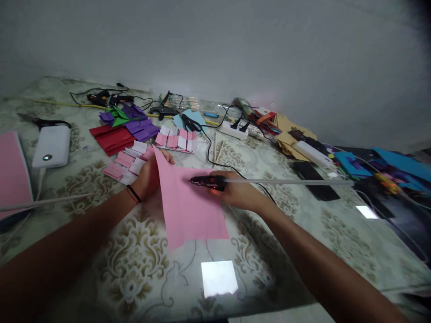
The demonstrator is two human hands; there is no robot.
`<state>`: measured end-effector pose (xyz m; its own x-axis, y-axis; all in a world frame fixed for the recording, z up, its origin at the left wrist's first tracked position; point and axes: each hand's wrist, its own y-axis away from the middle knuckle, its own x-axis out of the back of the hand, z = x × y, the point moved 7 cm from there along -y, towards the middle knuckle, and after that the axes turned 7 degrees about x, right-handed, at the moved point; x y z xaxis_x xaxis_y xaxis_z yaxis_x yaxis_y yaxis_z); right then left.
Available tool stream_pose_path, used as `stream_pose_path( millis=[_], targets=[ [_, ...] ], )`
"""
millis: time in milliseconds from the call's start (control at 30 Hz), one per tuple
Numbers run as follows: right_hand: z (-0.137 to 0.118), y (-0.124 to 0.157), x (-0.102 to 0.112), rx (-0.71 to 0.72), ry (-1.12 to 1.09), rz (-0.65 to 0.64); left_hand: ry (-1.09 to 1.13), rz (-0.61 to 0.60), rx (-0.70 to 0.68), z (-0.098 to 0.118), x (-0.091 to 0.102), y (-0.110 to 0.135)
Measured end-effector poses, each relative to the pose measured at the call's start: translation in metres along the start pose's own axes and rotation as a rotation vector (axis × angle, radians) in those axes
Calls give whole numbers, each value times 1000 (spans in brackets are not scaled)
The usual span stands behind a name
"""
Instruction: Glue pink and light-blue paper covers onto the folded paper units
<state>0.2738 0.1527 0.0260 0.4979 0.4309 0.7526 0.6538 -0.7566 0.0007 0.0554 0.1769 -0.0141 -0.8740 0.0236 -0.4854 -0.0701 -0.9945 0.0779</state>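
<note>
My left hand (150, 174) grips the upper left edge of a pink paper sheet (188, 208) and lifts that side off the table. My right hand (237, 192) is closed round a black glue gun (208, 181), whose nozzle points left over the pink sheet. A long clear glue stick (289, 181) juts out of the gun's back to the right. A black cord runs from the gun toward the back of the table.
Folded pink and white pieces (129, 162) lie behind my left hand, with red sheets (112, 137) and purple and green pieces (134, 119) further back. A white power bank (52, 146) sits left. A power strip (234, 130), scissors (190, 122), a black phone (314, 186) and blue paper (390, 163) lie right.
</note>
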Motion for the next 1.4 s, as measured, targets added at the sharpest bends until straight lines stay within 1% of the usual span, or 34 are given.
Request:
stream_pose_path(
  millis=[133, 233, 333, 433, 600, 667, 733, 867, 967, 1067, 1133, 1200, 1300, 1400],
  targets=[
    [2, 0, -4, 6, -19, -39, 29, -12, 0, -1, -1, 0],
    [0, 8, -4, 8, -36, -67, 42, -20, 13, -2, -2, 2],
    [-3, 18, -2, -28, -75, -97, 38, -23, 23, -2, -2, 3],
    [-4, 31, 0, -74, -62, -125, 33, -26, 24, -2, -3, 3],
    [-3, 58, 6, -81, 141, -129, 16, -21, 9, 1, -3, 2],
    [-1, 70, 5, -81, 189, -151, 8, -18, 2, 1, -2, 2],
    [1, 82, 5, -79, 210, -169, -2, -11, -7, 1, 0, 2],
    [5, 104, 10, -97, 230, -161, -38, -1, -13, 1, 2, 3],
    [5, 114, 15, -119, 207, -155, -53, 2, -16, 2, 0, 4],
    [-2, 112, 19, -93, 168, -145, -58, 10, -25, 3, -1, 6],
    [-13, 103, 14, -50, 120, -179, -62, 15, -26, 4, -1, 6],
    [-24, 92, 5, -6, 41, -225, -60, 14, -21, 4, -1, 7],
    [-39, 76, -11, 38, -106, -238, -52, 4, -9, 4, -1, 7],
    [-45, 66, -26, 42, -112, -235, -52, 3, -5, 4, 0, 6]
  ],
)
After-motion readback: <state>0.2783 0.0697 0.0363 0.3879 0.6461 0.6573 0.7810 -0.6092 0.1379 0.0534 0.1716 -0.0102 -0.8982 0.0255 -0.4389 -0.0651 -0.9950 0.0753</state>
